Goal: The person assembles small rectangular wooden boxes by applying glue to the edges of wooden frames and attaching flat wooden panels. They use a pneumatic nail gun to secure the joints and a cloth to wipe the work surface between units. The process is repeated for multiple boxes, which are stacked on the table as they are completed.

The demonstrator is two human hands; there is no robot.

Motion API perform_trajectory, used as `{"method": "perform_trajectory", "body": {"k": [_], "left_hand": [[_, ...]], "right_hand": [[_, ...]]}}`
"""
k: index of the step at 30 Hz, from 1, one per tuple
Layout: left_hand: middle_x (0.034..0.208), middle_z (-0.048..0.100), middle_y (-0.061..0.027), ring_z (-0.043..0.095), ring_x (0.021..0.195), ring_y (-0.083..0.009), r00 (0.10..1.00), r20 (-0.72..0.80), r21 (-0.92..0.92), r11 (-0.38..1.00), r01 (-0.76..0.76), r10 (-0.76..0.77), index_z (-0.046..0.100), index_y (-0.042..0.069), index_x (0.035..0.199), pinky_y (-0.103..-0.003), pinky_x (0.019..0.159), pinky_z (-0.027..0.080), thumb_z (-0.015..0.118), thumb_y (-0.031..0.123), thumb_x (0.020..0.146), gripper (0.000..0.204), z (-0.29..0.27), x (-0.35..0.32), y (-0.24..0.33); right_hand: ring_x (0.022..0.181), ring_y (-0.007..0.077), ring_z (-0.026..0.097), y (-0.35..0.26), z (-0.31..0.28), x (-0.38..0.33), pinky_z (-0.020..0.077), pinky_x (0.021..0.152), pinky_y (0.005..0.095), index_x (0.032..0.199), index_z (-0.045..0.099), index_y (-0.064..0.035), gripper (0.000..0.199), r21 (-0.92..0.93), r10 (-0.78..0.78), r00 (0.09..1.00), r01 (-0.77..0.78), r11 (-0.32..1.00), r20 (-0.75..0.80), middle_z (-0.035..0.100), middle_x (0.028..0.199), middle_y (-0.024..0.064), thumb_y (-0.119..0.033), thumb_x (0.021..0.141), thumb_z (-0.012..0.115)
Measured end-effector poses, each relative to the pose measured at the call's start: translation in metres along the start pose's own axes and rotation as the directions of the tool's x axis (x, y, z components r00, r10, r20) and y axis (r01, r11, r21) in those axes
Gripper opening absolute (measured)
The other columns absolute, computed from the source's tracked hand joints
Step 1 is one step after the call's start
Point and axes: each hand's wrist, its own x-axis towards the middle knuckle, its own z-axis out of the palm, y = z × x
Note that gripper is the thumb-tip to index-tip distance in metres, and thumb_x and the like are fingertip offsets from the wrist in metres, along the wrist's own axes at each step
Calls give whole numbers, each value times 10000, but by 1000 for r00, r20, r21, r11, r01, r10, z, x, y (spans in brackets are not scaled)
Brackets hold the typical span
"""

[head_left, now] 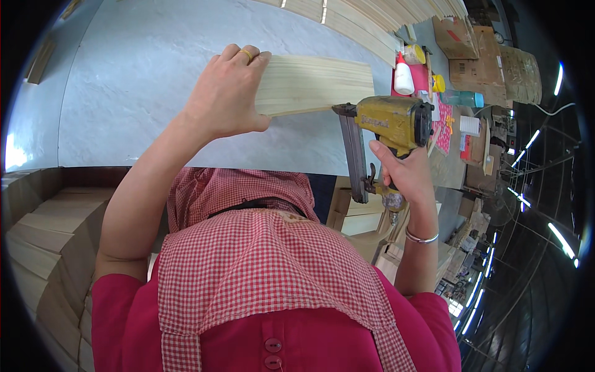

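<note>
A pale wooden board [316, 80] stands over the light marbled tabletop, its long side running left to right. My left hand [232, 93] grips the board's left end, fingers over the far edge and thumb at the near one. In my right hand [406, 170] is a yellow pneumatic nail gun [390, 127], the fingers wrapped round its handle. Its nose meets or nearly meets the board's near right corner; whether they touch I cannot tell. The dark magazine hangs down toward me, past the table's front edge.
Long pale wood strips [372, 15] lie stacked along the far side. A white glue bottle [403, 77] with a red cap stands at the right, near a teal bottle [462, 98] and cardboard boxes [474, 59]. Stacked wooden pieces [56, 229] sit at lower left, below the marbled table [136, 74].
</note>
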Motion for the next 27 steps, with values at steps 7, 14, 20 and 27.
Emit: {"method": "perform_trajectory", "body": {"k": [7, 14, 20, 27], "left_hand": [[1427, 479, -194, 497, 1298, -367, 990, -119, 35, 997, -68, 72, 490, 52, 1431, -472, 1098, 437, 814, 234, 659, 857, 0, -25, -11], [1406, 449, -188, 488, 1298, -402, 999, 35, -383, 924, -7, 22, 467, 67, 1371, -455, 1094, 470, 800, 128, 664, 784, -11, -36, -31], [1369, 459, -188, 509, 1261, -404, 997, -64, -395, 916, -72, 51, 454, 74, 1382, -454, 1083, 481, 789, 107, 633, 822, 1, -35, -34], [1370, 453, -214, 504, 1269, -424, 992, -112, -409, 908, -93, 51, 436, 92, 1417, -465, 1075, 487, 788, 100, 617, 874, 3, -37, -33]], "right_hand": [[473, 67, 514, -4, 16, -13, 397, 444, 243, 918, 685, -17, 305, -37, -136, 986, 133, 990, -97, 564, 591, -22, -298, 904, 801], [618, 101, 583, -28, 40, -32, 465, 565, 274, 968, 705, 0, 369, -42, -295, 954, 297, 954, 56, 653, 752, 23, -341, 880, 813], [968, 234, 736, -49, 57, -36, 554, 859, 351, 1163, 710, 7, 355, -119, -401, 902, 421, 899, 162, 766, 1062, 125, -216, 898, 785], [952, 240, 734, -50, 68, -33, 554, 851, 353, 1158, 713, 5, 353, -75, -338, 927, 353, 933, 162, 766, 1046, 128, -232, 905, 779]]}}
